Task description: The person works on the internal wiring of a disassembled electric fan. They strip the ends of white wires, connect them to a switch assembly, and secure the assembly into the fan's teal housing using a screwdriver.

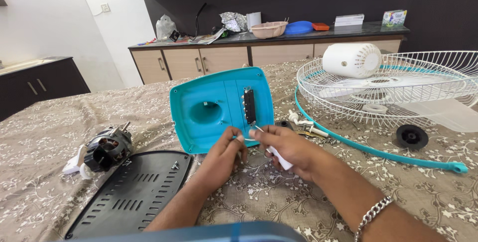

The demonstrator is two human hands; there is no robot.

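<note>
Screwdriver (275, 155) gripped in right hand (289, 148), tip at blue base (219, 107), left hand (224, 156) beside it pinching the base's edge, two boxes (348, 19) far beyond on counter (279, 35)

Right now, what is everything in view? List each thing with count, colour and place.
fan base cover: one, turquoise, propped at centre on the table
switch block: one, black, on the cover's inner face
base plate: one, black, slotted, lower left
motor: one, dark with copper windings, far left
fan guard: one, white wire, right
motor housing: one, white, on the guard
guard rim ring: one, turquoise, right
round knob: one, black, right
tablecloth: one, beige, floral
sideboard: one, beige doors, cluttered top, at the back
left hand: one, touching the cover's lower edge
right hand: one, holding a white-handled screwdriver
</note>
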